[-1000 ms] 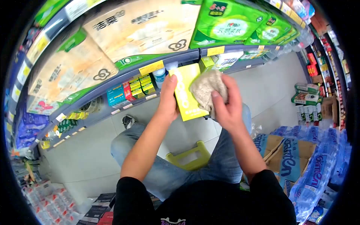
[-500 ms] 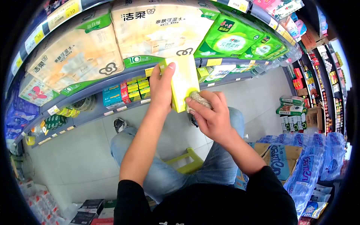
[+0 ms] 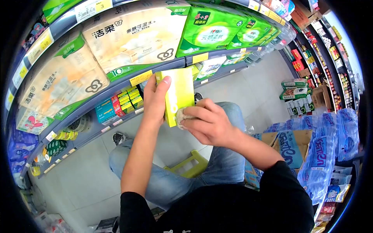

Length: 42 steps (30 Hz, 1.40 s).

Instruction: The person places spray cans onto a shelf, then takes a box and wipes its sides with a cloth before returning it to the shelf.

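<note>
The left hand (image 3: 154,100) grips a yellow box (image 3: 182,90) that could dent if the right hand (image 3: 210,122), clutching apparently a cloth (image 3: 181,118), presses hard.

Shop interior, a small supermarket or general store by its stock: grey shelving (image 3: 167,66) curves across the view, its edges lined with printed price labels (image 3: 93,9), one reading 3, and its upper level packed with large cream tissue packs (image 3: 134,37) beside green tissue packs (image 3: 211,33). Lower level carries small boxed goods (image 3: 130,100) in tight rows, again above labels. To the right, shrink-wrapped bottled water (image 3: 318,155) stacked on the floor next to an opened carton (image 3: 293,143); beyond, more racks (image 3: 316,54) crowded with small colourful packets.
</note>
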{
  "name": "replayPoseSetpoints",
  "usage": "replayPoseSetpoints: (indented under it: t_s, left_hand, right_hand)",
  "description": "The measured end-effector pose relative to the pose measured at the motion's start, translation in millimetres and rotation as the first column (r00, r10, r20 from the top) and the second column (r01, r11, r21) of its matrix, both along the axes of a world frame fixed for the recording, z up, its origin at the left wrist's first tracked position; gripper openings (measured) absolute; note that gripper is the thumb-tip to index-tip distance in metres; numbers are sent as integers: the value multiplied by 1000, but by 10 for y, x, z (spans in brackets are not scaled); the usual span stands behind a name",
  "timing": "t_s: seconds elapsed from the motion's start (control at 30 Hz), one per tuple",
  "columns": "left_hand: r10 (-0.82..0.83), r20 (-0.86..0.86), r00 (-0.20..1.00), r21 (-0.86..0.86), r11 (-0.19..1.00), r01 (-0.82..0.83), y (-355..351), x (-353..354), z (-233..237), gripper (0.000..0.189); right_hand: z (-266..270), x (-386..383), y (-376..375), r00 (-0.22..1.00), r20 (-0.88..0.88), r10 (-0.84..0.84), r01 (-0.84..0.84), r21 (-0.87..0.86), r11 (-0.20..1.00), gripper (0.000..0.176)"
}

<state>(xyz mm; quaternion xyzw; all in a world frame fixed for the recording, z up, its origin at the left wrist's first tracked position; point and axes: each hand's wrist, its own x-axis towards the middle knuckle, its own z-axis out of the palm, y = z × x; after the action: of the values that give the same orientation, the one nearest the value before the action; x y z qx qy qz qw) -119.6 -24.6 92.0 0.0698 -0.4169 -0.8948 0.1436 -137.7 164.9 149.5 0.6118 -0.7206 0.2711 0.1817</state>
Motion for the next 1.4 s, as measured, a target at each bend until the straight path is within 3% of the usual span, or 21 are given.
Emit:
replayPoseSetpoints:
  t_s: [0.17, 0.27, 0.37, 0.4, 0.43, 0.47, 0.53, 0.6, 0.63, 0.73, 0.87, 0.9, 1.0, 1.03, 1.07, 1.13, 1.23, 1.27, 1.33, 1.37, 1.4]
  left_hand:
    - [-92, 7, 996, 5, 996, 92, 137, -11, -26, 49]
    - [-132, 27, 991, 144, 981, 127, 6, -66, -139, 50]
    - [-126, 50, 991, 75, 990, 122, -26, -26, -78, 49]
    - [-143, 57, 988, 46, 989, 140, 6, -19, -67, 50]
    - [-216, 58, 975, 34, 976, 214, 20, -2, -69, 50]
    - [-256, 61, 965, 27, 967, 255, 56, 13, -53, 48]
    - [-217, 97, 971, 104, 973, 207, 90, -3, -56, 46]
    - [-211, 106, 972, 73, 976, 204, -37, -28, -146, 46]
    - [-200, 95, 975, 41, 980, 197, -53, -49, -108, 46]
    - [-195, 97, 976, -45, 979, 200, 14, 5, 40, 44]
    - [-276, 140, 951, 10, 961, 277, 92, -94, -207, 66]
    - [-274, 177, 945, 12, 961, 277, 77, -92, -199, 72]
    - [-282, 212, 936, 2, 957, 289, 140, -105, -175, 67]
    - [-203, 211, 956, -126, 964, 232, 203, -107, -210, 62]
    - [-151, 233, 961, -89, 980, 176, 294, -69, -44, 46]
    - [-141, 221, 965, -55, 986, 157, 336, -104, -94, 46]
    - [-33, 258, 965, -202, 975, 88, 297, -135, -89, 46]
    - [-35, 257, 966, -282, 953, 109, 302, -133, -82, 45]
    - [-49, 291, 956, -178, 978, 105, 386, -114, -15, 45]
    - [-129, 201, 971, -175, 971, 165, 380, -146, -106, 44]
    - [-146, 218, 965, -148, 972, 181, 389, -151, -114, 44]
  right_hand:
    - [229, -468, -147, 980, -73, -187, 174, -149, 973, 26]
    - [58, -234, -81, 997, -83, -1, -5, -69, 998, 28]
    - [39, -210, 25, 986, -96, 138, -140, -6, 990, 29]
    - [79, -285, 51, 982, -114, 148, -148, 9, 989, 29]
    - [178, -439, 34, 988, -151, 17, -13, 28, 1000, 27]
    - [269, -594, -26, 995, -69, -76, 69, -96, 993, 23]
    - [178, -473, -32, 995, -87, -54, 49, -66, 997, 21]
    - [32, -76, 122, 990, -48, 135, -128, 126, 984, 20]
    - [85, 53, 121, 978, 18, 206, -207, 129, 970, 22]
    - [52, -478, 45, 991, -135, -21, 11, -77, 997, 24]
    - [-56, -180, 23, 993, -94, -67, 58, -88, 994, 23]
    - [-114, -119, 62, 996, -86, 37, -41, -46, 998, 23]
    - [-68, -302, 85, 996, -93, -6, 0, -62, 998, 23]
    - [26, -452, 62, 992, -101, -77, 68, -93, 993, 23]
    - [87, -565, 62, 981, -71, -180, 168, -139, 976, 24]
    - [-1, -522, 11, 963, -49, -267, 254, -183, 950, 24]
    - [-169, -238, 125, 985, -73, 153, -152, 19, 988, 22]
    - [-136, -289, 132, 988, -89, 126, -126, 2, 992, 22]
    - [-80, -486, 143, 992, -113, 56, -60, -33, 998, 24]
    - [0, -665, 111, 984, -178, -29, 13, -89, 996, 27]
    - [85, -703, 100, 984, -72, -166, 155, -130, 979, 28]
